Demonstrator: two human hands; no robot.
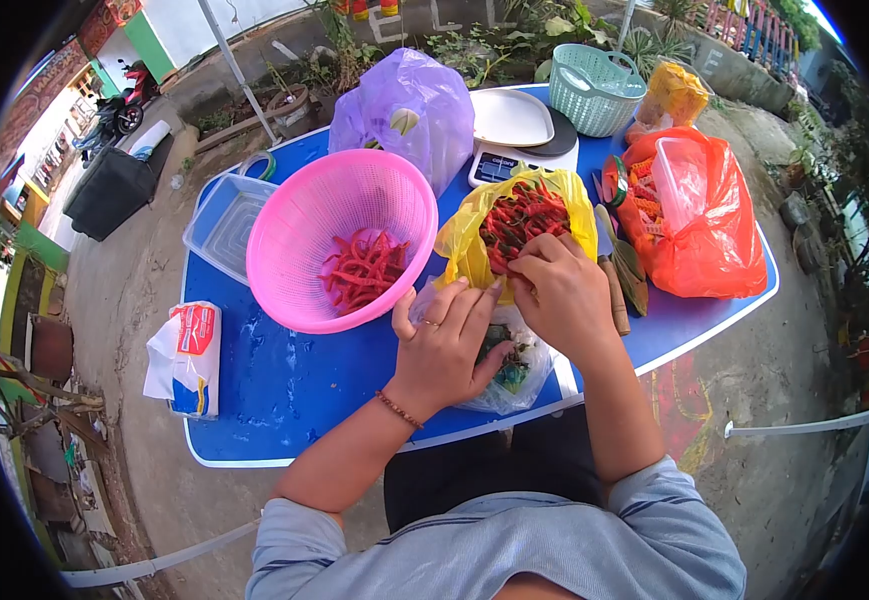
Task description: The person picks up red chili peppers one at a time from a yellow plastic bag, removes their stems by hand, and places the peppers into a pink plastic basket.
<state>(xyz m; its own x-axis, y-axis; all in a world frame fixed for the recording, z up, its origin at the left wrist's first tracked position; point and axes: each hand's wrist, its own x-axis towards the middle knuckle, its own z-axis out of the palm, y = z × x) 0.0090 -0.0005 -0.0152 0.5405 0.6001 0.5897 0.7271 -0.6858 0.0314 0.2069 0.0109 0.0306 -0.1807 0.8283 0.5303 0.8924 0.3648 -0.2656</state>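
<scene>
A yellow plastic bag (464, 240) stands open on the table, filled with small red chilies (524, 220) with dark green stems. My right hand (559, 290) is at the bag's near side, its fingers bent and closed among the chilies; what they pinch is hidden. Beside it, my left hand (444, 345) has its fingers stretched out and thumb apart, fingertips by the bag's near edge. Under and between the hands lies a clear plastic bag (514, 385) with green scraps in it. To the left, a pink colander (289, 225) contains long curly red chilies (364, 270).
Behind stand a purple plastic bag (414, 110), a kitchen scale (499, 165) with a white tray (509, 115), and a green basket (589, 105). An orange bag (714, 240) is right, beside a wooden handle (614, 295). A clear container (219, 235) and tissue pack (194, 355) sit left.
</scene>
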